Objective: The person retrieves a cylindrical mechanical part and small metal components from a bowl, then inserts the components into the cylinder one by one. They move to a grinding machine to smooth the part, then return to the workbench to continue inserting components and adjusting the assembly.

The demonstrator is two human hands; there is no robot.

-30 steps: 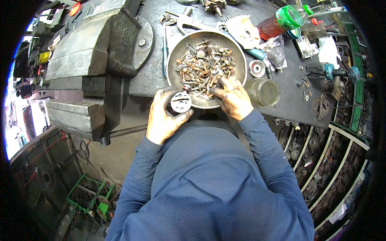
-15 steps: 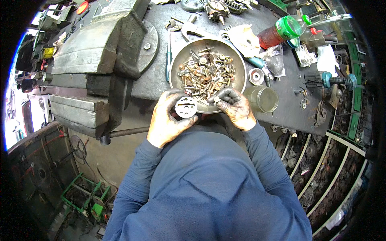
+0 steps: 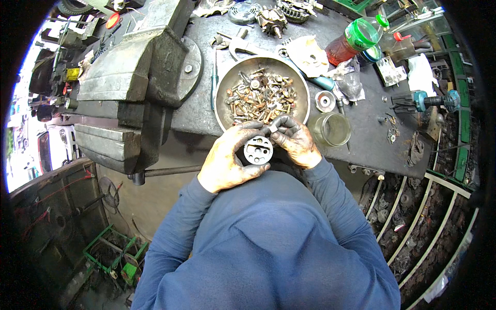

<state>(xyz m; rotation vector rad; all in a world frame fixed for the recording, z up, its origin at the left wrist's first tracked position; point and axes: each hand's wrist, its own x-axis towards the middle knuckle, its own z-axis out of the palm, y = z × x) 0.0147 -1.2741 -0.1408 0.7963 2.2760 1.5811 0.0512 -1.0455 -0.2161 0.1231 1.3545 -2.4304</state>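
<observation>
My left hand (image 3: 227, 163) holds a round grey metal disc (image 3: 258, 150) with several holes, face up, just in front of the bench edge. My right hand (image 3: 294, 140), dark with grease, pinches a small light-coloured bolt (image 3: 272, 128) at the disc's upper rim. Both hands meet right below a round metal bowl (image 3: 299, 85) filled with several rusty bolts, nuts and screws (image 3: 261, 95).
A large grey bench vise (image 3: 132, 77) stands at the left of the dark workbench (image 3: 372, 124). A glass jar (image 3: 330, 129) and a small metal ring (image 3: 325, 101) sit right of the bowl. A red bottle with a green cap (image 3: 354, 41) and a teal drill (image 3: 429, 99) lie farther right.
My right hand has left the bowl and come to the disc with a small bolt. My left hand has lifted the disc slightly toward me.
</observation>
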